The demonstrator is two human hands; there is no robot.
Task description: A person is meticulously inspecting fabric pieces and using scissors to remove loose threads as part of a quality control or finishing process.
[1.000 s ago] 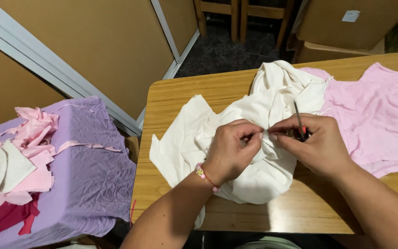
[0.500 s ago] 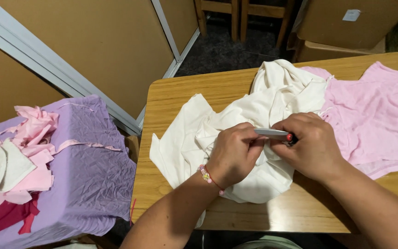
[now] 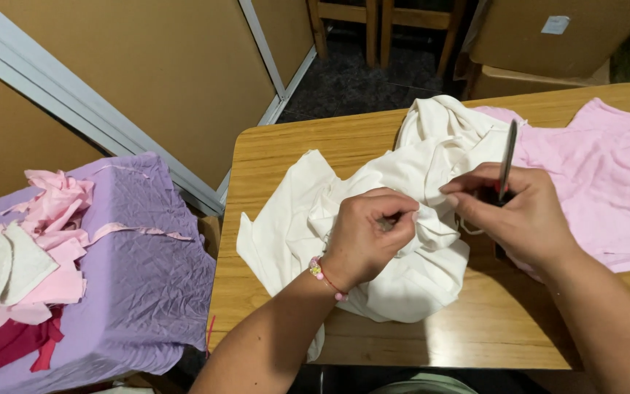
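Our left hand point(image 3: 370, 237) pinches the soft, limp cream cloth point(image 3: 402, 219); right hand point(image 3: 519, 211) grips scissors point(image 3: 506, 157); we judge folds the best hold.

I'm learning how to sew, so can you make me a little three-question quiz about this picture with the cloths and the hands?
1. True or false: the left hand pinches the cream-white cloth on the wooden table.
2. What does the right hand hold? A) a pencil B) scissors with the blades pointing up C) a spoon
3. Fill in: the pink cloth lies on the table to the ______ of the cream-white cloth.

Key
1. True. The fingers are bunched on a fold of it.
2. B. The metal blades stick up above the fingers.
3. Right. The pink and white fabric scraps lie apart, on the purple cloth-covered surface at left.
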